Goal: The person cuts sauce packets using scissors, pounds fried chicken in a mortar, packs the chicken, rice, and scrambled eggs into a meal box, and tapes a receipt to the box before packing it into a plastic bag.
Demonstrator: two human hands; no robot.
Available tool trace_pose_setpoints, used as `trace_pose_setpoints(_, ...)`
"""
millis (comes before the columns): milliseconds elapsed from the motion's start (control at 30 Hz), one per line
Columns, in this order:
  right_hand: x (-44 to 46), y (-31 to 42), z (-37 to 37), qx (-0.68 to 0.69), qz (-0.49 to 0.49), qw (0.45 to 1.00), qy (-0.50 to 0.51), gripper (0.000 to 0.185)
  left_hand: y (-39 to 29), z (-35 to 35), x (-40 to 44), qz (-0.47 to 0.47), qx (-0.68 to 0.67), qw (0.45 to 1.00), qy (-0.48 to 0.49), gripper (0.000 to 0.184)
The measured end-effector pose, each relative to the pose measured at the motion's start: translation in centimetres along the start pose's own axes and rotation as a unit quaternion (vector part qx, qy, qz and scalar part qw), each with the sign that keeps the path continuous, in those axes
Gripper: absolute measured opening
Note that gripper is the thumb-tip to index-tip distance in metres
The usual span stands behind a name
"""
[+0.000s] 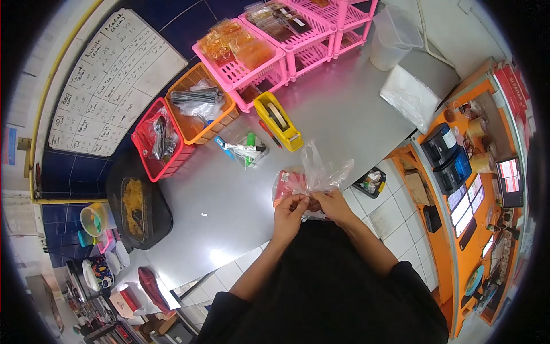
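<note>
A clear plastic bag (318,172) with something red and a small printed label inside stands at the table's near edge, right in front of me. My left hand (290,210) pinches the gathered plastic from the left. Close beside it, my right hand (329,202) grips the bag's neck, the fingertips of both hands nearly meeting. The bag's loose top ends stick up above my hands. Beyond the bag, a yellow tape dispenser (278,121) rests on the metal table, with a red pen (269,133) alongside it.
Pink baskets (240,69) holding filled packets line the back of the metal table (200,200). An orange basket (200,133) and a red basket (172,163) sit left, near a black lidded container (157,215). Plastic bags (408,97) lie right, before an orange counter (441,246).
</note>
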State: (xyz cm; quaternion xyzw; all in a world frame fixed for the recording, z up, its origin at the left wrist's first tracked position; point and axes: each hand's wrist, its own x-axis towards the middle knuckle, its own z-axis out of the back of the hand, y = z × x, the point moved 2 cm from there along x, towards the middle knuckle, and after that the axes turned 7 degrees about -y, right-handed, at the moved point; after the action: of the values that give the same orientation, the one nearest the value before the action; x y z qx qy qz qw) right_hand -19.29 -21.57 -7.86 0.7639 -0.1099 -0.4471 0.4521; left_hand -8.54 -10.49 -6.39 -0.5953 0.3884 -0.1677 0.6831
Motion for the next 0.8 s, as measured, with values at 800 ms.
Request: trace_pose_setpoints(800,-0.2,0.2,-0.1,0.023,0.003,1.0,-0.002,0.031,1.1,-0.5,0.2,0.068,-0.127,0.988,-0.056,0.017)
